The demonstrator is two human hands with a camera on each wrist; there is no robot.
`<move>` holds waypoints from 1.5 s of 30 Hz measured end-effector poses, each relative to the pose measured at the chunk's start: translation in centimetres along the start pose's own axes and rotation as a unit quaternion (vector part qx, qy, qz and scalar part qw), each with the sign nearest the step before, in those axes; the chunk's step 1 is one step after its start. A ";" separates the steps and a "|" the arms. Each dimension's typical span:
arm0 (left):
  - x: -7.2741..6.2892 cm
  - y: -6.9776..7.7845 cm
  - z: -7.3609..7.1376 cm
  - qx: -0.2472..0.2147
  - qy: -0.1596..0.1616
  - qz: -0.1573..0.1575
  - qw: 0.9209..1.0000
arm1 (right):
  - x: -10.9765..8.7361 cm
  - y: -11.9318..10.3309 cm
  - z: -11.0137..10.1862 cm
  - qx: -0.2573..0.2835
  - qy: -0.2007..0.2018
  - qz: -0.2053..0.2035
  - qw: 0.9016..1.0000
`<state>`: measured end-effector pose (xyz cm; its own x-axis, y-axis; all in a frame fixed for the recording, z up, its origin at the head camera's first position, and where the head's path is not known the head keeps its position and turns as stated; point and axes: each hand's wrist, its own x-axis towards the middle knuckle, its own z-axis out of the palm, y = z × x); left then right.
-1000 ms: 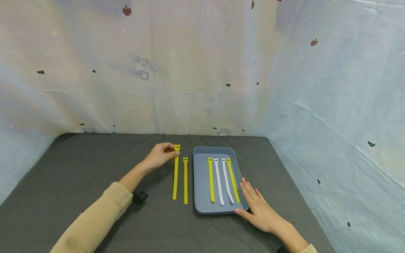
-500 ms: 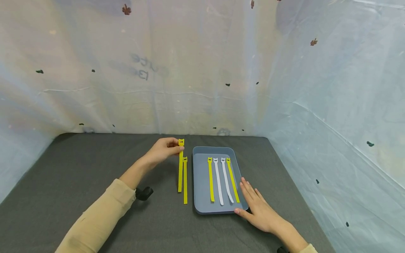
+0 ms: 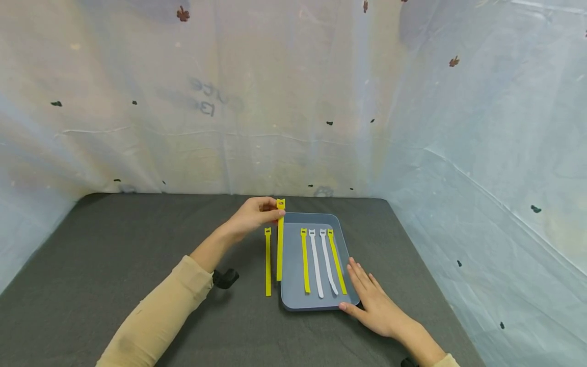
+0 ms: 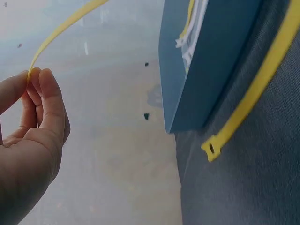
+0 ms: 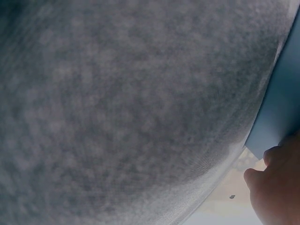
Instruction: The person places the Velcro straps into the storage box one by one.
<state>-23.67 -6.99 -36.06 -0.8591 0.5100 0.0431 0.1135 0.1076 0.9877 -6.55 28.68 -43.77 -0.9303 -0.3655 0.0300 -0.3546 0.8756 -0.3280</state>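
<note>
Between thumb and fingers, my left hand [image 3: 254, 216] pinches a yellow cable tie [image 3: 280, 244] near its slotted head. The strap hangs down over the left wall of the blue-grey tray [image 3: 293, 300]; in the left wrist view this held tie [image 4: 61, 28] curves up from the fingertips. Inside the tray lie two white cable ties [image 3: 316, 265] with a yellow cable tie [image 3: 305, 265] on each side of them. Another yellow cable tie [image 3: 268, 265] lies on the cloth left of the tray. My right hand [image 3: 378, 308], fingers straight, rests against the tray's lower right edge.
Dark grey cloth [image 3: 137, 255] covers the table. Translucent sheeting [image 3: 275, 102] hangs behind it and along the right side. A black wrist mount [image 3: 225, 279] sticks out beneath the left forearm, just above the cloth.
My left hand has raised the yellow cable tie and carried it right, past the one lying on the cloth, to the tray's left wall. The right hand and tray have stayed put.
</note>
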 end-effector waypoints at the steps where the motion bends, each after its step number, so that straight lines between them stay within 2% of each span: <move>1: 0.1 0.1 0.3 -0.001 -0.002 0.002 1.000 | 0.0 0.0 0.0 0.000 0.000 0.000 1.000; 5: 0.5 0.3 1.2 -0.003 -0.009 0.009 1.000 | 0.0 -0.1 -0.1 0.001 -0.002 0.003 1.000; 13: 1.4 0.2 3.1 -0.042 -0.030 0.016 0.999 | -0.1 0.0 -0.1 0.007 -0.005 0.004 1.000; 19: 1.7 -0.4 4.3 -0.033 -0.033 0.006 0.999 | 0.0 0.0 -0.1 0.012 -0.006 0.006 1.000; 24: 1.9 -1.4 5.1 -0.033 -0.034 -0.011 0.999 | 0.1 0.1 -0.1 0.012 -0.011 0.008 1.000; 36: 2.3 -3.7 5.9 0.015 -0.014 -0.034 0.999 | 0.1 0.1 -0.1 0.013 -0.008 0.004 1.000; 45: 2.9 -5.3 6.0 0.044 -0.018 -0.035 0.998 | 0.0 0.2 0.0 0.010 -0.003 -0.001 1.000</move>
<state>-23.78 -0.90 -42.04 -0.8477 0.5294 -0.0332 0.0984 0.2185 0.9709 -6.60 28.85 -43.86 -0.9289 -0.3695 0.0255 -0.3549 0.8680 -0.3473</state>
